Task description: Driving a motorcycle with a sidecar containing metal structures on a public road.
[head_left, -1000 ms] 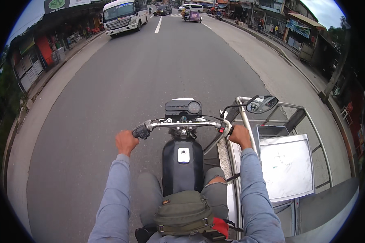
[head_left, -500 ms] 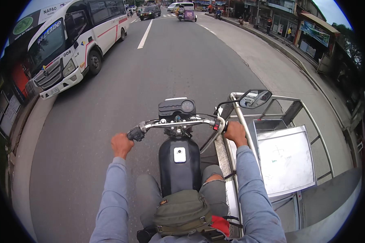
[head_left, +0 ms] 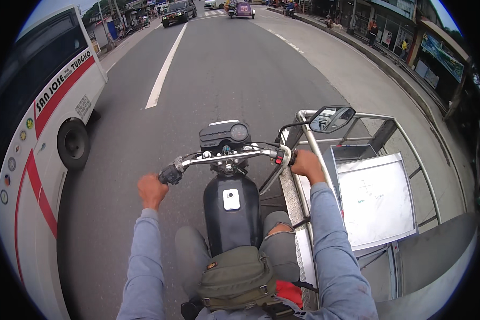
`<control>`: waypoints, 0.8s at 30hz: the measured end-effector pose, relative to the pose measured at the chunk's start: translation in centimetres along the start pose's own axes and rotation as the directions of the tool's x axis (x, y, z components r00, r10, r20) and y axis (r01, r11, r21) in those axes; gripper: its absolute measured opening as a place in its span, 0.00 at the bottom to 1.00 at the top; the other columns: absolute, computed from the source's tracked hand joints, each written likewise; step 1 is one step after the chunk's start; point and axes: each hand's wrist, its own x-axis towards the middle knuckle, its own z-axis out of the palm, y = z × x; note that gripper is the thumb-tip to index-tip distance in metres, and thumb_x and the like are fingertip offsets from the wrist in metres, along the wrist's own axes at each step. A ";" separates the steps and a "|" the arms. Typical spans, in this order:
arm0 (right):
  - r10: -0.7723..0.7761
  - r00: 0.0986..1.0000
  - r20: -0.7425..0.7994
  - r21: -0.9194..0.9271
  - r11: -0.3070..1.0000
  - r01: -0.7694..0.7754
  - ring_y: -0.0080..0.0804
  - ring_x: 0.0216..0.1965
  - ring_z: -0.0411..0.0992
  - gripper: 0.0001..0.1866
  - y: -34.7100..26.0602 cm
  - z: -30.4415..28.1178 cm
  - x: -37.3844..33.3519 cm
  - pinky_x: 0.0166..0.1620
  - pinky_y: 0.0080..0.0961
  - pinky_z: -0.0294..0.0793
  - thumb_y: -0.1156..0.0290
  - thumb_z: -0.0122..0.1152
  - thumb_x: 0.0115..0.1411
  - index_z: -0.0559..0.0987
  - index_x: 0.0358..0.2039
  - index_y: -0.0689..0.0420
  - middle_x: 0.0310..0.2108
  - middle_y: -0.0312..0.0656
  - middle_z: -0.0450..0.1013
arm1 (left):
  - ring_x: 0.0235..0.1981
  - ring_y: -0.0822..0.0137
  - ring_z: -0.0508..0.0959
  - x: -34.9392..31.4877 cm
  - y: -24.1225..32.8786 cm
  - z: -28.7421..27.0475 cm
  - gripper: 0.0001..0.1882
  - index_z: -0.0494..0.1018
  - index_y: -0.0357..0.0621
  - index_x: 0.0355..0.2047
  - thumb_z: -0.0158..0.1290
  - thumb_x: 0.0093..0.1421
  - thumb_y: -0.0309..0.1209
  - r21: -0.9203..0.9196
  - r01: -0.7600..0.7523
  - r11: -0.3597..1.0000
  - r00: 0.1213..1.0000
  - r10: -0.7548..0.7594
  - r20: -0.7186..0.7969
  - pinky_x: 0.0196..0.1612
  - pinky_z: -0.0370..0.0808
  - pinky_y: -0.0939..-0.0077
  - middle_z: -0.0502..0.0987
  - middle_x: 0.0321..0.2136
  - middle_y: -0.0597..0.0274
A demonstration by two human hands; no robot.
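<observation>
My left hand [head_left: 152,191] is closed around the left handlebar grip, beside the black switch block [head_left: 170,175]. On the other side my right hand [head_left: 307,164] wraps the right grip, next to a red switch. Between them run the silver handlebar [head_left: 226,158] and the black instrument cluster [head_left: 224,134] of a motorcycle. Its black fuel tank [head_left: 232,218] lies below, with a pale cap plate on top. An olive green bag [head_left: 237,277] rests at my lap. A black-framed mirror [head_left: 332,119] rises beyond my right hand.
A metal-framed sidecar [head_left: 437,197] adjoins on the right, carrying a white panel [head_left: 376,202]. Close on the left is a white and red bus [head_left: 48,149]. Ahead are a dark vehicle [head_left: 178,13] and a purple tricycle [head_left: 242,9]. A kerb [head_left: 376,61] and people line the right.
The bus has passed backward along my left and is now nearer, showing its side and rear wheel. The dark vehicle ahead has grown larger. Both hands stay on the grips.
</observation>
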 end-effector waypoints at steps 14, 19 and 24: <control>0.018 0.998 -0.063 -0.141 0.990 -0.027 0.64 0.59 0.85 0.25 -0.4 0.8 -0.3 0.64 0.56 0.86 0.59 0.75 0.58 0.96 0.55 0.49 0.57 0.61 0.85 | 0.40 0.42 0.91 -0.4 -0.1 0.5 0.13 0.95 0.45 0.34 0.70 0.50 0.34 -0.014 0.038 0.999 0.999 -0.038 -0.019 0.47 0.86 0.44 0.91 0.35 0.47; 0.001 0.999 0.037 -0.061 0.998 0.002 0.65 0.54 0.89 0.23 -0.6 0.0 -0.9 0.63 0.57 0.87 0.61 0.72 0.58 0.95 0.53 0.51 0.49 0.61 0.90 | 0.42 0.41 0.91 -0.6 -0.7 0.8 0.13 0.94 0.43 0.34 0.70 0.49 0.33 -0.059 0.034 0.998 0.999 -0.035 -0.018 0.47 0.85 0.44 0.91 0.37 0.47; 0.010 1.000 0.003 -0.035 0.999 -0.010 0.65 0.55 0.88 0.23 0.0 0.3 0.1 0.65 0.57 0.86 0.63 0.70 0.58 0.95 0.53 0.53 0.49 0.62 0.90 | 0.42 0.39 0.91 -0.9 -0.3 0.6 0.13 0.93 0.42 0.35 0.70 0.49 0.33 -0.052 0.024 0.998 1.000 -0.024 -0.015 0.48 0.85 0.44 0.91 0.37 0.46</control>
